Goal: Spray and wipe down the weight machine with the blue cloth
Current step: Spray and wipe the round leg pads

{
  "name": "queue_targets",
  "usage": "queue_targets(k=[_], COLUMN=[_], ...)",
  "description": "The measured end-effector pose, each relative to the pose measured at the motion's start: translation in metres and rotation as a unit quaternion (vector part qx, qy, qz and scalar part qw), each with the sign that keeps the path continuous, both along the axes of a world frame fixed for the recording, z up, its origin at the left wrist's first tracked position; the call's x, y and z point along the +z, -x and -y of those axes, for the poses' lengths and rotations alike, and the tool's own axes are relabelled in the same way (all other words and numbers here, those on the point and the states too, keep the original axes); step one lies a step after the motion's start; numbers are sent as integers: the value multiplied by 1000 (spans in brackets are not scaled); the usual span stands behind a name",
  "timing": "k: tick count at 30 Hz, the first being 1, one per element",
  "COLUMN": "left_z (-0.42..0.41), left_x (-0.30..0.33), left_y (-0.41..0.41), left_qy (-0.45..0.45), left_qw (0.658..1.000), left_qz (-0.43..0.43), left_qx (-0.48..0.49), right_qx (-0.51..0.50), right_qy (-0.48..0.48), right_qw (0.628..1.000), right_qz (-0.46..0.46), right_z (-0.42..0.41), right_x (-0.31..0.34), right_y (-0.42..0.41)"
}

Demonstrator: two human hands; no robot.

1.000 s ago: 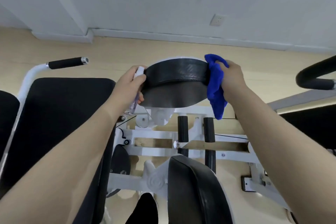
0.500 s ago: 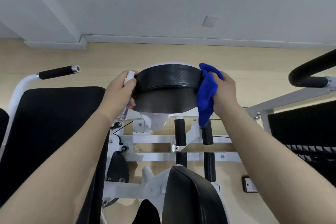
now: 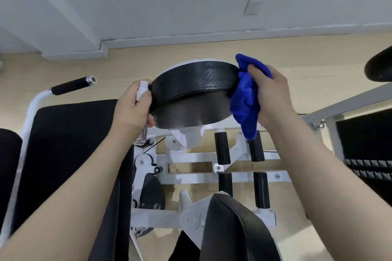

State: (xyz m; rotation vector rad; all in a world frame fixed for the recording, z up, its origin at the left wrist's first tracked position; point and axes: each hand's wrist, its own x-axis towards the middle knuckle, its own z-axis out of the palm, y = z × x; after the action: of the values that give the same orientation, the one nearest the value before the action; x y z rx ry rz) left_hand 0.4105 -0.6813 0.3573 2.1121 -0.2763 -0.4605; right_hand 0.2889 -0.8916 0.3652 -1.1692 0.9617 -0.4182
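Right hand [image 3: 273, 99] grips 1 blue cloth [image 3: 246, 99] against 1 round pad [image 3: 191, 95]; left hand [image 3: 132, 110] grips 1 spray bottle [image 3: 141, 91]

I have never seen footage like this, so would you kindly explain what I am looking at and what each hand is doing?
This is a single view from a camera worn on a person's head, looking forward and down along both bare arms. Below is a white-framed weight machine with black padding, standing on a pale wooden floor. The round black padded disc is one of its cushions. The right hand grips a crumpled blue cloth and presses it against the disc's right edge. The left hand steadies the opposite edge while holding a small clear spray bottle with a white top.
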Motion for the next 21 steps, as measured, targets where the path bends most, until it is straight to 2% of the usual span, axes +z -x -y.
queue_targets(k=[2,5,7,9,11,13,15,17,18,21], left_z=[-1,-3,0,0,0,-5,-7,-10,-8,-3], left_x=[-3,-2,0,-1,-2,-5,-4,-5,-4,-1], left_y=[0,1,2,2,3,5,7,7,7,3], left_qy=[12,21,23,25,29,27,28,29,25,23], left_qw=[1000,1000,1000,1000,1000,999,999,999,1000,999], left_qz=[6,-1,-2,1,10,20,25,19,14,-29], left_qx=[-1,6,6,4,0,-3,-1,9,14,5], right_qx=[25,31,37,-21,-86,-117,-56,58,93,147], right_qy=[21,-32,-107,-171,-164,-98,89,285,315,289], right_qw=[999,987,970,964,973,987,994,954,938,932], right_qz=[24,-155,-214,-200,-134,-55,-26,-75,-107,-159], right_z=[3,5,-1,-7,-8,-13,-20,-21,-16,-4], right_x=[-3,-34,-59,-68,-60,-39,-21,-18,-19,-12], right_y=[-1,4,9,10,7,9,16,22,25,40])
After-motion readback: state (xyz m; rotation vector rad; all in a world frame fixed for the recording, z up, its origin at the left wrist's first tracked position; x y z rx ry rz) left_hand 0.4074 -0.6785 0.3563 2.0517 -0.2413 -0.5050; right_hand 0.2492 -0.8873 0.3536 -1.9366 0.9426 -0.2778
